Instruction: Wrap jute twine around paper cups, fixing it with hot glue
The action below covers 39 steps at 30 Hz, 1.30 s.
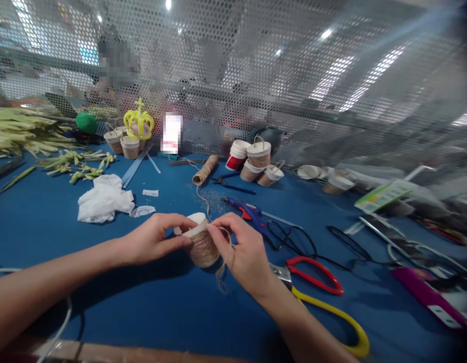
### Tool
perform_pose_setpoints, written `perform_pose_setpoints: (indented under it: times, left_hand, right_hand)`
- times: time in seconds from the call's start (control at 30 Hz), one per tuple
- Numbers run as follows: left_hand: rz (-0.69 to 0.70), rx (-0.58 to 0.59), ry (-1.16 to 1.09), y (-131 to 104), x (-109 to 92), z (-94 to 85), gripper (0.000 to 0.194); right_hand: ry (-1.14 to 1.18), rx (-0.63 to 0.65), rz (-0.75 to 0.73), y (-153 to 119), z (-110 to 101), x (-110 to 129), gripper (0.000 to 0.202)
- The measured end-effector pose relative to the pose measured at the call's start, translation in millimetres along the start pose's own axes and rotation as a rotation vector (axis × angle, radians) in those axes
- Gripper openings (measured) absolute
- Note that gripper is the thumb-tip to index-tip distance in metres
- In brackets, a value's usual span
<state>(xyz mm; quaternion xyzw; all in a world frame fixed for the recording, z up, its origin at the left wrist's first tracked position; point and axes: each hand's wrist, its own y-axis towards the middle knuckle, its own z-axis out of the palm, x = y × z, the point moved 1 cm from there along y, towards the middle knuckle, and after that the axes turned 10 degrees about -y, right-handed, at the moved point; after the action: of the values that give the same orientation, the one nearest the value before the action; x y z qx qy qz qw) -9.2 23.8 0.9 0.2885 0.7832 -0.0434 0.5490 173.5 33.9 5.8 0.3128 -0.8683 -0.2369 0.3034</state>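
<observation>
A small white paper cup [198, 231], wrapped in brown twine below its rim, is tilted between my hands just above the blue table. My left hand [158, 237] pinches the cup's rim, thumb outside and fingers at the opening. With thumb and forefinger closed, my right hand [241, 247] holds a strand of twine [226, 233] against the rim on the right side. A loose twine end dangles below that hand. Another length of twine runs back to a twine spool [205, 170] lying behind the cup.
Right of my hands lie a blue glue gun [245, 210], red-and-yellow-handled scissors [316, 282] and a purple power strip [426, 297]. Finished twine-wrapped cups [258, 154] stand by the mesh screen [218, 65]. White crumpled cloth [105, 199] and pliers [233, 185] lie further back.
</observation>
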Motion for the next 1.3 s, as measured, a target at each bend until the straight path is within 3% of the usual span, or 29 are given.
perform_pose_setpoints:
  times: [0.4, 0.67, 0.87, 1.07, 1.3]
  left_hand:
    - [-0.031, 0.044, -0.121, 0.5, -0.6, -1.3, 0.021]
    - [-0.043, 0.060, -0.176, 0.1, 1.6, -1.3, 0.023]
    - [-0.068, 0.085, -0.249, -0.9, 1.6, -2.3, 0.023]
    - [-0.118, 0.138, -0.435, -1.2, -1.5, -5.1, 0.020]
    - [-0.165, 0.154, -0.614, -1.0, -4.0, -7.8, 0.017]
  right_hand:
    - [0.038, 0.080, 0.159, 0.8, -3.4, -1.0, 0.014]
    - [0.185, 0.154, 0.280, 0.1, -2.5, -4.1, 0.016]
    - [0.270, 0.111, 0.214, 0.7, -2.7, -5.9, 0.011]
    - [0.467, 0.306, 0.271, 2.1, -6.8, -5.9, 0.011]
    - [0.587, 0.390, 0.300, 5.5, -11.5, -5.8, 0.013]
